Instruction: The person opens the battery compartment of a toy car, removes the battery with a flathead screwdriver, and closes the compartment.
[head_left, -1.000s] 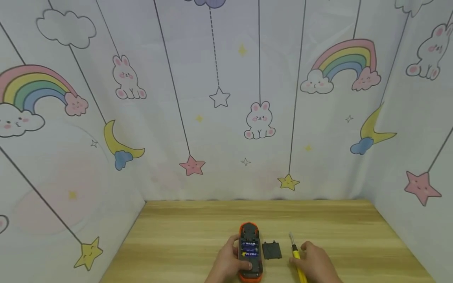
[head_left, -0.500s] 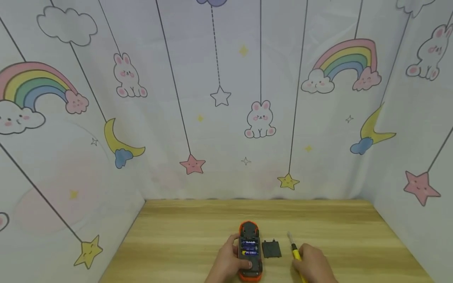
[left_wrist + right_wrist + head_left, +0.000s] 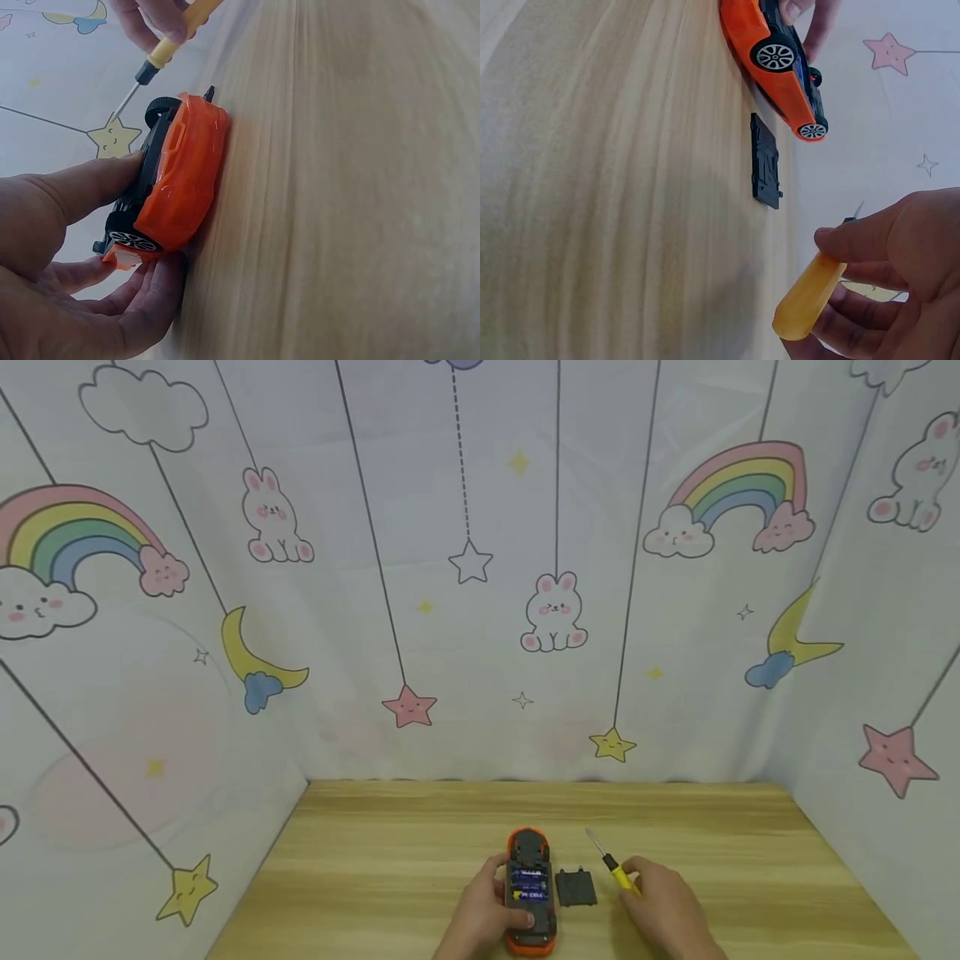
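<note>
An orange toy car [image 3: 529,852] lies upside down, its dark underside up and its battery compartment uncovered. Blue batteries [image 3: 529,887] sit side by side in that compartment. My left hand [image 3: 480,910] grips the car from the left, thumb across the underside; in the left wrist view the fingers curl around its body [image 3: 184,176]. To the right, my right hand [image 3: 663,897] pinches the yellow handle of a screwdriver [image 3: 619,873], whose metal shaft points up and left. The right wrist view shows the handle [image 3: 810,300] held above the table.
Between car and screwdriver, a dark battery cover [image 3: 576,888] lies flat on the wooden table [image 3: 390,860]. White curtains [image 3: 465,635] printed with rabbits, stars and rainbows enclose the table at the back and both sides.
My right hand has picked the screwdriver up from the table, and its tip has swung to the left. The left hand and the car stay where they were.
</note>
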`<state>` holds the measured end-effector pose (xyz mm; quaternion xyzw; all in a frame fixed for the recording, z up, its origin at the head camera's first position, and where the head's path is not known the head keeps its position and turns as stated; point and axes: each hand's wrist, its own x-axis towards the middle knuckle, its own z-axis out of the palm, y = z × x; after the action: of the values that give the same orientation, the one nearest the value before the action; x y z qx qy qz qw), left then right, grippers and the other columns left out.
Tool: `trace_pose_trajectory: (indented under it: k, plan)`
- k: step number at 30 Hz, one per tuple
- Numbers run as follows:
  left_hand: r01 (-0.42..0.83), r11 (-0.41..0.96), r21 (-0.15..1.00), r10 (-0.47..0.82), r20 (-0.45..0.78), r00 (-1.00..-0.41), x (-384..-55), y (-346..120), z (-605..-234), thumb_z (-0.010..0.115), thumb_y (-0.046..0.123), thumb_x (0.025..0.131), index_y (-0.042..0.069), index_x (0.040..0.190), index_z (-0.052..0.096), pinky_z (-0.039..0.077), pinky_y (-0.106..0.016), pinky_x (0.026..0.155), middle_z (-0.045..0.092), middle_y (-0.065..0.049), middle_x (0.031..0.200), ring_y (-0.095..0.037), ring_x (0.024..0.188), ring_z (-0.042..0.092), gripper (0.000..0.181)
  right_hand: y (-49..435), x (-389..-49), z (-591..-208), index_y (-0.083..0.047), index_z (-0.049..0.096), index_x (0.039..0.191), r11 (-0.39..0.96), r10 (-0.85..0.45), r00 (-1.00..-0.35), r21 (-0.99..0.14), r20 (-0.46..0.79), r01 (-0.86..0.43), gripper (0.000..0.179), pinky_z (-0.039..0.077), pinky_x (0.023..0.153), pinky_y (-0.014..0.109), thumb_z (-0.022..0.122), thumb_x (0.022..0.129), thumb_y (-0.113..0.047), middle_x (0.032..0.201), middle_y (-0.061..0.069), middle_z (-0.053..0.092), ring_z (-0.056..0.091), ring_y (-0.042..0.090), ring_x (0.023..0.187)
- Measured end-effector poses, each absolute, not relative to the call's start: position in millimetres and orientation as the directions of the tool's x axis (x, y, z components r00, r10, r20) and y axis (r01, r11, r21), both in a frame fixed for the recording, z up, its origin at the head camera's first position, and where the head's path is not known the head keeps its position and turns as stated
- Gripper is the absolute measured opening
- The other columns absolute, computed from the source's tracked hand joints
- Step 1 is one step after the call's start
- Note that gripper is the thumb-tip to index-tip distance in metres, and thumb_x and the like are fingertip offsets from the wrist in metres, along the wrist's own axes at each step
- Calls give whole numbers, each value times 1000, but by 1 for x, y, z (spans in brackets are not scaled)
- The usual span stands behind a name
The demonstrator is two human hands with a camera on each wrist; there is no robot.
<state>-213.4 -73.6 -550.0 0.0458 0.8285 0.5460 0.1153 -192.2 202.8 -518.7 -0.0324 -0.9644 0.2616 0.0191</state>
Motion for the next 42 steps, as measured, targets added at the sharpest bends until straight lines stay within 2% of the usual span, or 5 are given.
trace_pose_trajectory:
  k: [12,19,29,34,42]
  plan:
    - [-48,419,907,191,-140,-972,-216,-76,-548,91,1,67,9,147,47,51,-41,76,65,-5,90,-19,82,62,92,193,-198,-502,-14,74,104,889,-71,-994,-447,85,-102,24,52,73,43,80,82,-8,90,1,66,60,17,83]
    - [-16,403,915,195,-103,-975,-215,-76,-546,90,0,66,8,147,48,51,-41,76,65,-6,89,-20,81,62,91,189,-204,-494,-17,74,99,906,-156,-986,-391,53,-164,21,55,81,48,80,83,-6,94,-1,71,65,20,89]
    - [-20,401,916,190,-105,-976,-213,-75,-545,90,0,66,9,145,49,50,-40,75,65,-5,88,-20,80,62,90,178,-206,-484,-20,80,96,940,-193,-981,-281,29,-193,23,57,79,46,86,76,-8,96,-2,73,67,21,91]
    - [-38,407,913,187,-124,-975,-213,-73,-547,90,0,66,10,146,50,50,-40,76,65,-5,88,-19,80,62,90,173,-208,-477,-18,83,94,951,-204,-978,-227,40,-208,25,58,71,42,87,74,-4,90,-1,71,64,17,82]
    - [-54,412,910,191,-144,-971,-213,-73,-547,91,-1,66,10,146,49,52,-41,77,65,-4,88,-18,80,63,91,162,-208,-459,-14,82,88,948,-277,-956,-136,93,-288,21,58,62,43,80,78,5,82,4,71,64,20,74]
